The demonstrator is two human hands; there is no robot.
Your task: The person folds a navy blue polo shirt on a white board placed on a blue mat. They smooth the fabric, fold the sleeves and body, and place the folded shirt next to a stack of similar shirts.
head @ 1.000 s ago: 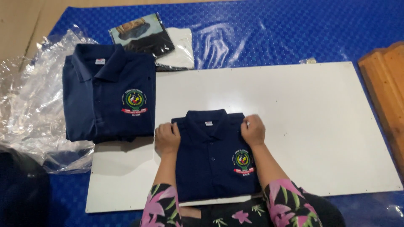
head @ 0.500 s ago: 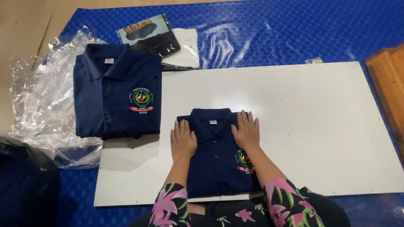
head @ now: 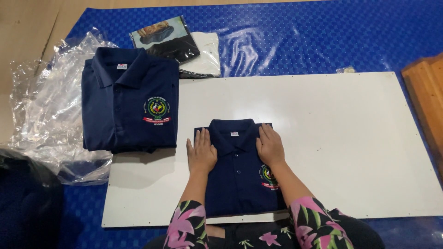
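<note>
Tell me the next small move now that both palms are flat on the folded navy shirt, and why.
Probably lift the folded shirt onto the stack of shirts to the left. Left hand and right hand lie flat on its shoulders beside the collar; it looks squarely folded and smooth on the white board, with the stack folded the same way.

Folded navy polo shirt (head: 237, 170): collar up, round crest on chest, buttons closed. Lies flat, lower centre of frame. Compact rectangle, edges squared.
</note>
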